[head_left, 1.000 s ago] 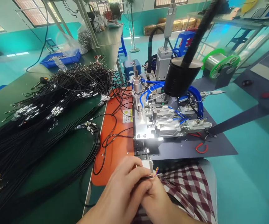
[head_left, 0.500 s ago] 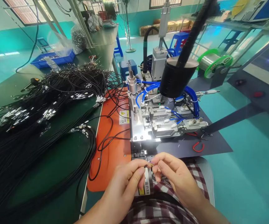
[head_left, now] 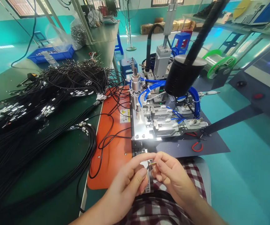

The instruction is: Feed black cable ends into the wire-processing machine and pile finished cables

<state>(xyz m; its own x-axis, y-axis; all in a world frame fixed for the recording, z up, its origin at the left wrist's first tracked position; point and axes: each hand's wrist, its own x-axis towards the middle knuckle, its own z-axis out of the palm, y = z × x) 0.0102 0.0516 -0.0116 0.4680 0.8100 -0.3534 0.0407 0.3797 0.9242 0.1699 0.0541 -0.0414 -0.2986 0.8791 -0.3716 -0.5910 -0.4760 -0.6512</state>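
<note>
As the left hand (head_left: 127,179) pinches a black cable (head_left: 147,167), the right hand (head_left: 176,175) pinches its wires (head_left: 153,163), apparently straightening them; steadiness seems needed next.

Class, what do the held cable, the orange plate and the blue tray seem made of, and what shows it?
Held cable: probably a matte black plastic or rubber sheath, with thin wires emerging.
Orange plate: perhaps painted metal or plastic; smooth, evenly coloured, round-cornered.
Blue tray: likely smooth moulded plastic, given its uniform bright colour.
</note>
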